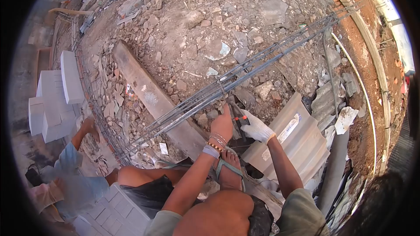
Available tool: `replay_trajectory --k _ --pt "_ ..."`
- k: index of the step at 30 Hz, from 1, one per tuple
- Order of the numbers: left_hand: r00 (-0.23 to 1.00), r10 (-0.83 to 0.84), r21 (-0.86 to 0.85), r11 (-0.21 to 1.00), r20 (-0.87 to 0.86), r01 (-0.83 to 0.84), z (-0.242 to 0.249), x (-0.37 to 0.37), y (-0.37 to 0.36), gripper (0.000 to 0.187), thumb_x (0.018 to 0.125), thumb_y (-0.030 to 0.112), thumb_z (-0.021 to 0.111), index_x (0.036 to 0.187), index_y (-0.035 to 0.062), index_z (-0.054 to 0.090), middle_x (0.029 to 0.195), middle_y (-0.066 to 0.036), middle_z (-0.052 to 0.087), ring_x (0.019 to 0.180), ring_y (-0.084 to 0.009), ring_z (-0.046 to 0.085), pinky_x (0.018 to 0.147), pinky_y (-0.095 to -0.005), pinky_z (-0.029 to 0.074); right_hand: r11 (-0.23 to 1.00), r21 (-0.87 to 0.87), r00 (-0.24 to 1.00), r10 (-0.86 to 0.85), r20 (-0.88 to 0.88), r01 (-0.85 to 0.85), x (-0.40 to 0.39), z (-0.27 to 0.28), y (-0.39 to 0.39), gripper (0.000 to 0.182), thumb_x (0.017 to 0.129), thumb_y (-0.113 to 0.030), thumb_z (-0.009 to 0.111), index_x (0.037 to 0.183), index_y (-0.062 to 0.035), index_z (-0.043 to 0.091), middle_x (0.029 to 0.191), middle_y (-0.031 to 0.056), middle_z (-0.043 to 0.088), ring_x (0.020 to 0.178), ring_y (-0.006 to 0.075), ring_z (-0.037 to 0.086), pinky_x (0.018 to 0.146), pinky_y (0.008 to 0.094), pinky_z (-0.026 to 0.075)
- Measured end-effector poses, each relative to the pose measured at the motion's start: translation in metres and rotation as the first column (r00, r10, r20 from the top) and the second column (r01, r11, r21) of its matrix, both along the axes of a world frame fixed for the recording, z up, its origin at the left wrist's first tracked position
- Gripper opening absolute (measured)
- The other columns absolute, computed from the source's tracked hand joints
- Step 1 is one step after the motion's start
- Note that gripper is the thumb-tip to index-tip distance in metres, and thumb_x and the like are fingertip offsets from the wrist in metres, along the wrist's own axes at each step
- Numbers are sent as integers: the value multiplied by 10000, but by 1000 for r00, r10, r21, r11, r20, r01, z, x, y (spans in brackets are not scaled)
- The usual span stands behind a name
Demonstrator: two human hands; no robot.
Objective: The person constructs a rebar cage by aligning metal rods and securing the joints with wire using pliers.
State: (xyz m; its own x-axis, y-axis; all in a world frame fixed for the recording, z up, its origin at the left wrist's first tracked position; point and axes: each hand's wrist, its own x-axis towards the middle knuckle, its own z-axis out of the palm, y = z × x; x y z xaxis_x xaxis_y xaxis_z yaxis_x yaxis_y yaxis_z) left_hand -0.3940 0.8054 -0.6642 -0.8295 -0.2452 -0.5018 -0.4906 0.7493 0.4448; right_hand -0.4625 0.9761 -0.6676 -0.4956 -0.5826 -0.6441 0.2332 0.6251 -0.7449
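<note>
A long cage of steel rebar [245,72] lies slantwise over rubble, running from lower left to upper right. My left hand [222,124], bare with bracelets at the wrist, rests against the bars near a wire tie. My right hand [256,126], in a white glove, grips a pair of pincers with orange marks on the handles [238,120], its jaws up at the rebar. My sandalled foot [229,170] and bare knee are below the hands.
A wooden beam [153,98] lies under the cage. Corrugated sheet [297,135] sits to the right, white blocks [54,100] at the left. Another person [78,175] crouches at lower left. Rubble covers the ground; a curved board edges the red soil [372,61].
</note>
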Motion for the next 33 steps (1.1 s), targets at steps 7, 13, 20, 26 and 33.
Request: replay_trajectory --k 7,13,20,26,33 --pt "916 394 214 904 -74 -371 14 0 10 493 970 74 515 1409 -39 321 1018 -362 653 963 -534 641 847 -536 526 989 61 990 -131 -56 134 6 5 9 748 848 -108 608 1549 -95 344 1180 221 650 991 289 650 889 378 504" --pt "836 409 349 893 -365 -284 -4 -4 22 617 1000 75 475 1519 -69 174 1366 -380 458 1252 -509 494 1042 -504 409 969 66 970 -240 47 236 18 7 10 732 843 -102 584 1543 -112 369 1079 162 663 825 208 645 781 342 525" --pt "814 543 340 819 -204 -461 -2 -9 24 550 1059 214 430 1549 43 247 1041 -326 647 899 -478 653 734 -529 506 965 55 966 -258 19 257 25 16 9 723 839 -101 569 1537 -131 382 1108 170 666 862 232 649 807 352 523" --pt "875 403 174 914 -267 -367 -3 -9 24 525 1038 196 449 1522 44 315 755 -283 642 723 -463 650 633 -530 481 974 116 981 -193 -31 196 22 29 7 711 845 -143 571 1530 -115 382 1213 241 649 1005 344 666 887 406 513" --pt "990 70 -20 997 -126 -73 -6 -9 -2 665 906 10 566 1518 41 310 911 -236 657 806 -443 663 676 -507 530 984 83 980 -145 -136 157 18 18 3 706 847 -182 574 1521 -89 384 1311 277 598 1189 430 591 998 437 468"
